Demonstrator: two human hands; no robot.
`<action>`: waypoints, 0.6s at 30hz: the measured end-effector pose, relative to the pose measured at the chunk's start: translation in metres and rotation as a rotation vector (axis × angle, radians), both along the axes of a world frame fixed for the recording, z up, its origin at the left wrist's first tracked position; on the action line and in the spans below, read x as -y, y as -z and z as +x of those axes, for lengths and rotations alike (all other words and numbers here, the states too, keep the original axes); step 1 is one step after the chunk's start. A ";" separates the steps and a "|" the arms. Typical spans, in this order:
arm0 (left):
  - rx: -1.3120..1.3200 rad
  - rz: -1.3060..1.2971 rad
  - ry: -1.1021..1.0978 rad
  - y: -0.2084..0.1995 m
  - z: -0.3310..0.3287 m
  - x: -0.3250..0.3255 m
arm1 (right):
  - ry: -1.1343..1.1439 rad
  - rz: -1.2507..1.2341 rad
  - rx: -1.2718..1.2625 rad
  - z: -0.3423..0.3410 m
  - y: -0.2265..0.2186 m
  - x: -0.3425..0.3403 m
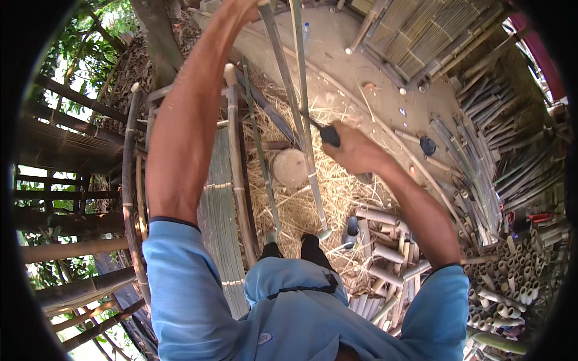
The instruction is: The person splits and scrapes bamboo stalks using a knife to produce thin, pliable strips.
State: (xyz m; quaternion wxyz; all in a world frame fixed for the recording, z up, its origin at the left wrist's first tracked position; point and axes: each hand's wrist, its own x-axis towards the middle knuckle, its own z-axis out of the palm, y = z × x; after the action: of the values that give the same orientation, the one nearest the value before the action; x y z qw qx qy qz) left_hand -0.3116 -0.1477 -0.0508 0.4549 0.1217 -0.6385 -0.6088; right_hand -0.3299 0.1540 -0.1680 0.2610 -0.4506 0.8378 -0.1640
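Note:
A long bamboo strip (314, 186) stands slanting in front of me, its lower end by my foot. Above the middle it is parted into two lengths, a left one (280, 57) and a right one (297, 45). At the top edge of the view my left hand (244, 11), partly cut off, is closed around the upper end of the left length. My right hand (352, 147) grips a knife (329, 136) with a dark handle. Its narrow blade points up and left and meets the bamboo where the two lengths come together.
A round wooden block (290, 168) sits among straw-like shavings (265, 204). To the left runs a bamboo bench (218, 210). Cut bamboo tubes (388, 253) lie at the right, with more stacked (512, 277) beyond. A slatted bamboo panel (415, 42) stands at the far right.

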 end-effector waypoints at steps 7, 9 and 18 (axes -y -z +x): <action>0.070 0.074 0.210 -0.017 -0.026 -0.018 | 0.175 0.146 0.053 0.005 0.088 -0.052; 0.076 0.041 0.148 -0.023 -0.029 -0.018 | 0.205 0.161 0.004 0.003 0.077 -0.046; 0.063 -0.057 -0.014 -0.015 -0.043 -0.035 | 0.276 -0.539 0.013 -0.003 0.014 -0.028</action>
State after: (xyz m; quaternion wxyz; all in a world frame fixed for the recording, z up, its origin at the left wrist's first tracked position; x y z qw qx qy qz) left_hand -0.3546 -0.1122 -0.0356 0.4421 0.1324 -0.6686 -0.5830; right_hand -0.3328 0.1820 -0.1819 0.1126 -0.3847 0.8157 -0.4172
